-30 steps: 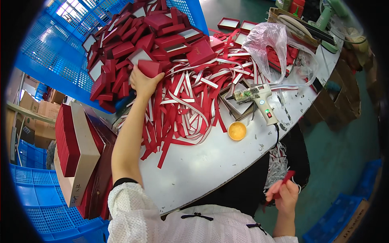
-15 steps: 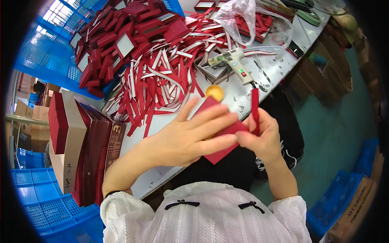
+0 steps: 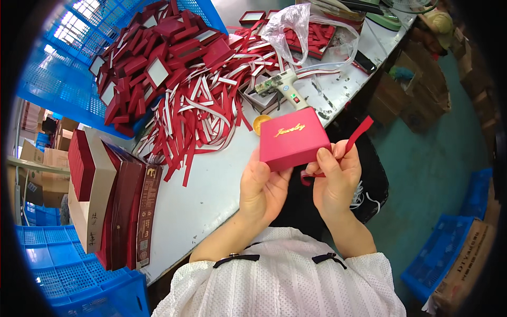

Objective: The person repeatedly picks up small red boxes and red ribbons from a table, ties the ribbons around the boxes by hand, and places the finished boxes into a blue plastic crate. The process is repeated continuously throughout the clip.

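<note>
A red jewelry box (image 3: 293, 138) with gold lettering on its lid is held up over the table's front edge. My left hand (image 3: 264, 191) grips it from below at its near left corner, thumb along the side. At the box's right corner, my right hand (image 3: 336, 177) is closed on a red ribbon (image 3: 360, 132); one end sticks up past the fingers and a curled part hangs below. Just behind the box, a glue gun (image 3: 285, 87) lies on the table beside a small yellow bowl (image 3: 261, 124), partly hidden by the box.
Red and white ribbons (image 3: 195, 113) lie heaped on the white table (image 3: 211, 185). Behind them, red boxes (image 3: 158, 47) spill from a blue crate (image 3: 58, 74). A plastic bag (image 3: 290, 31) and a phone (image 3: 364, 62) lie farther back. Stacked cartons (image 3: 121, 211) stand at left.
My left hand has moved from across the box to beneath its left side. The box is now raised with its lid showing. My right hand still holds the ribbon, which now tilts rightward.
</note>
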{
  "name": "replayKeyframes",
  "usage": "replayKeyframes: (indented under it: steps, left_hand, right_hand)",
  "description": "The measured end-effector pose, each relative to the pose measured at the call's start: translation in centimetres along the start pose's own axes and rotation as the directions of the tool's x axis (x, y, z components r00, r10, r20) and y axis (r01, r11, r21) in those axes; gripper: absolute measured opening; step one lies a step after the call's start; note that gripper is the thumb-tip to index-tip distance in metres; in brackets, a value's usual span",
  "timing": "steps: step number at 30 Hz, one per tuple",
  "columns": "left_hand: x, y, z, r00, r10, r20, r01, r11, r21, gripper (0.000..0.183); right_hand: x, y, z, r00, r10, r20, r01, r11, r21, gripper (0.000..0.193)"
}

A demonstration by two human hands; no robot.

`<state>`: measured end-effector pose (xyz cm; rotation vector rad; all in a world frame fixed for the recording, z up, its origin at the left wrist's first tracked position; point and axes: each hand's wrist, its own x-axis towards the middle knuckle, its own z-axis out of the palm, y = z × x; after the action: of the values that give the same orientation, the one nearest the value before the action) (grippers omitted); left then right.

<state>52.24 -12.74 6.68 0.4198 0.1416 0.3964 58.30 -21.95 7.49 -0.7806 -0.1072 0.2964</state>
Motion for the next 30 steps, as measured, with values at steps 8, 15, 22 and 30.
replayKeyframes:
  steps: [8, 15, 22, 30]
  left_hand:
    - [2.5, 0.6, 0.8, 0.976, 0.162, 0.146, -0.201, 0.929, 0.312, 0.029]
    - [2.8, 1.2, 1.5, 0.987, 0.110, 0.113, -0.148, 0.896, 0.418, 0.026]
    - [2.2, 1.1, 1.5, 0.981, 0.108, 0.162, -0.169, 0.885, 0.433, 0.028]
    - [1.5, 1.1, 1.7, 0.970, 0.117, 0.212, -0.202, 0.874, 0.441, 0.030]
  right_hand:
    - [1.7, -2.8, -1.6, 0.914, 0.214, 0.344, -0.053, 0.905, -0.423, 0.006]
    - [2.6, -4.9, -0.1, 0.750, 0.106, 0.653, 0.518, 0.519, -0.680, 0.021]
    - [2.6, -4.8, 0.7, 0.746, 0.121, 0.655, 0.539, 0.468, -0.700, 0.021]
    - [2.3, -4.6, 0.6, 0.747, 0.073, 0.661, 0.562, 0.461, -0.687, 0.023]
